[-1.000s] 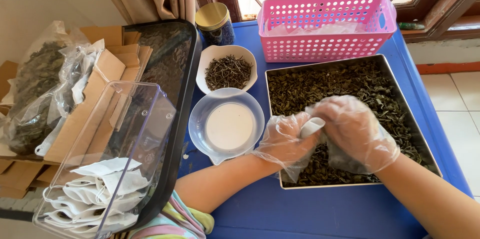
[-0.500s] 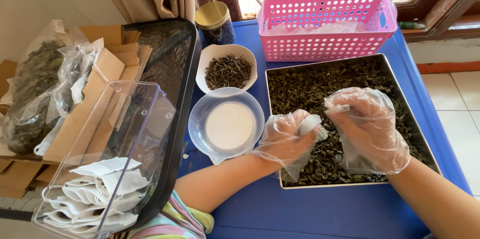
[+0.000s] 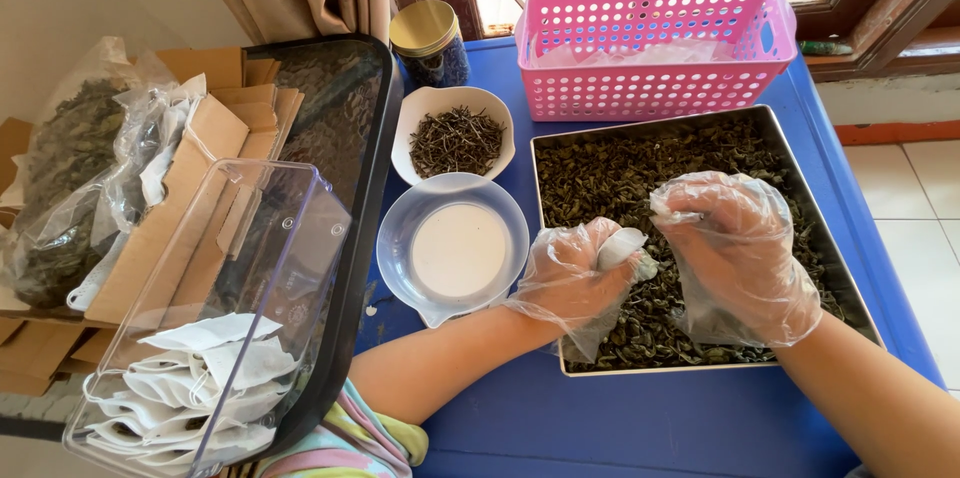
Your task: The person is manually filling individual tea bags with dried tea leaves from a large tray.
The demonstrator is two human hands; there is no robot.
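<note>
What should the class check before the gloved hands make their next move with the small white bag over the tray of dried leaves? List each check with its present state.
1. Both hands gloved: left hand and right hand wear clear gloves. Ok.
2. White bag gripped in left hand. Ok.
3. Hands above tray, so spills fall inside. Ok.
4. Bag mouth open for filling: hidden by fingers. Cannot tell.
5. Right hand holding leaves: fist closed, contents unseen. Cannot tell.
6. Leaves in tray enough to scoop. Ok.
</note>
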